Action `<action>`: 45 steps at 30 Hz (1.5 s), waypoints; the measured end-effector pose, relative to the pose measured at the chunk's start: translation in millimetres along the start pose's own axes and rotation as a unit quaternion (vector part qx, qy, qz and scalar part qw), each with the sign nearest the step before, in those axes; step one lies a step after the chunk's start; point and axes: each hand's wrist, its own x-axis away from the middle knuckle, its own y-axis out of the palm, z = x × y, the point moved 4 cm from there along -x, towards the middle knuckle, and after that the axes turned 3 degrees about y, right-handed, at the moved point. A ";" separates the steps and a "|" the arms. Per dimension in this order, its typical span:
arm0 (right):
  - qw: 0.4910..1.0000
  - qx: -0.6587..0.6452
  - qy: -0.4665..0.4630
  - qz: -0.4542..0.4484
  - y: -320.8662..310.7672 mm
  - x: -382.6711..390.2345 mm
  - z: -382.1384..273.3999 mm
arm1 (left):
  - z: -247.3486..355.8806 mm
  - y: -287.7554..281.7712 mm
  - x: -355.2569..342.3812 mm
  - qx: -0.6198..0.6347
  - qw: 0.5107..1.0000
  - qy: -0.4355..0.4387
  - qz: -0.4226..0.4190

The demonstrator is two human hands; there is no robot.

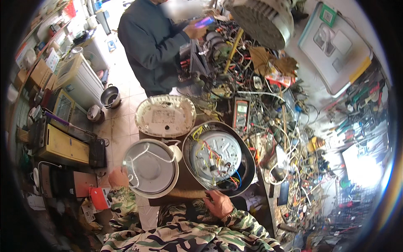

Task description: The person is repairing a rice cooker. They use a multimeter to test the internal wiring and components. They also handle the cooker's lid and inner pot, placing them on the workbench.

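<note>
My left hand (119, 177) is closed on the left edge of a round, pale cooker lid (152, 185) with a grey inner disc; part of its fingers is hidden. A white cord (145, 156) lies across the lid. To the right stands an electric cooker body (251, 170) with its underside up, showing a round metal plate (224, 147) and red, yellow and blue wires. At its near rim rests my right hand (219, 203), fingers loosely bent and apart, with nothing visible in them. Beyond the lid lies a cream, oval bottom cover (166, 115) with vent slots.
A multimeter (241, 112) sits beyond the cooker body. Cables, tools and parts heap along the bench at right. Across the bench, another person (151, 42) holds a lit phone (205, 22). A pot (111, 96) stands on the tiled floor; a yellow cabinet (65, 145) is at left.
</note>
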 end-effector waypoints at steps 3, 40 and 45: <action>0.998 -0.007 0.055 -0.011 -4.6 5.9 2.9 | -3.1 4.5 -3.7 -0.007 1.000 0.020 0.012; 0.817 0.556 -0.012 0.154 -151.1 -64.2 163.0 | 231.0 76.9 140.9 0.147 0.973 0.071 -0.163; 0.911 0.407 -0.010 0.065 -139.8 -73.7 179.8 | 237.8 89.6 155.8 0.155 0.971 0.025 -0.181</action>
